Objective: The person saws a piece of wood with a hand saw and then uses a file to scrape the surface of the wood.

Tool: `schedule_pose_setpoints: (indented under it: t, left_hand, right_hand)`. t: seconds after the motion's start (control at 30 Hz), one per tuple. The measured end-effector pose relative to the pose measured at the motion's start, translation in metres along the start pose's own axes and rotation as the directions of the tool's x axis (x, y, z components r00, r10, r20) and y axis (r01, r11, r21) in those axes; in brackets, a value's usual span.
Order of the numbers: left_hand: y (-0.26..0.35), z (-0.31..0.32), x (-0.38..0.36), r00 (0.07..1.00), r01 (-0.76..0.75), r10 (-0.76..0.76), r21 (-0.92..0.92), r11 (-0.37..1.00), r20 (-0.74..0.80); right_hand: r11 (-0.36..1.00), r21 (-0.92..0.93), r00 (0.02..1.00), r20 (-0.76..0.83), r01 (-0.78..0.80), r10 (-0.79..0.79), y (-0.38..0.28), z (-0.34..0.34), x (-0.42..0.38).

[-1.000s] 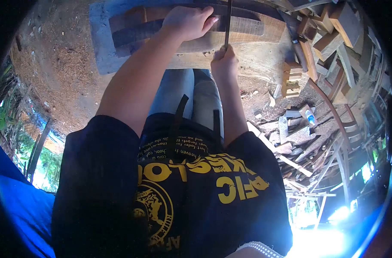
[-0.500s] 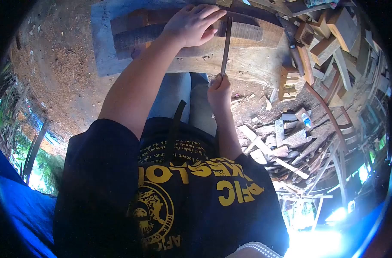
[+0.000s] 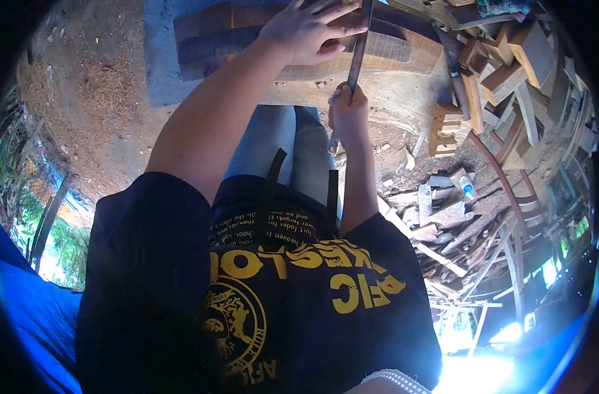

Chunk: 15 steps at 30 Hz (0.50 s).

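Observation:
My left hand (image 3: 304, 34) lies with spread fingers on curved wooden pieces (image 3: 211, 47), its fingertips right by a long, narrow, dark blade-like tool (image 3: 359, 58). My right hand (image 3: 350, 110) is wrapped round the near end of that tool, which points away from me across the wood. The tool's far end runs out of the top of the view. Beneath the curved pieces is a broad pale wooden slab (image 3: 398, 98). A bluish-grey sheet (image 3: 160, 72) shows at their left end.
Cut wooden blocks (image 3: 532, 52) and offcuts are heaped at the right. Nearer lie scrap sticks (image 3: 453, 243) and a small bottle (image 3: 467, 186) with a blue label. Sawdust covers the ground (image 3: 92, 85) on the left. A dark long-handled tool (image 3: 458, 85) rests beside the slab's right end.
My right hand has pushed forward and slightly right, carrying the tool farther over the wood. My left hand stays spread on the pieces, a little higher and farther right in view.

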<state>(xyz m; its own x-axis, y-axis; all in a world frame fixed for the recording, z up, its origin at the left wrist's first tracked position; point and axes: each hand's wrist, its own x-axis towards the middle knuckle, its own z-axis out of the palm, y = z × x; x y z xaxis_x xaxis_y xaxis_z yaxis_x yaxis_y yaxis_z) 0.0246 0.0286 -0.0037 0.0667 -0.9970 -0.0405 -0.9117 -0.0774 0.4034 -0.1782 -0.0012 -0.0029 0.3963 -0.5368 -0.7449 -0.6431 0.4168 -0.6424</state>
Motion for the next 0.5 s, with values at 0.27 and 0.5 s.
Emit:
schedule_pose_setpoints:
  t: [0.27, 0.5]
  left_hand:
    - [0.004, -0.004, 0.004, 0.985, 0.043, -0.045, 0.012, 0.999, 0.165]
    - [0.004, -0.001, 0.003, 0.985, 0.066, -0.071, 0.037, 0.997, 0.159]
  right_hand:
    - [0.885, 0.403, 0.942, 0.320, -0.232, 0.101, -0.002, -0.021, 0.002]
    - [0.779, 0.518, 0.854, 0.518, -0.353, 0.043, 0.011, -0.027, 0.013]
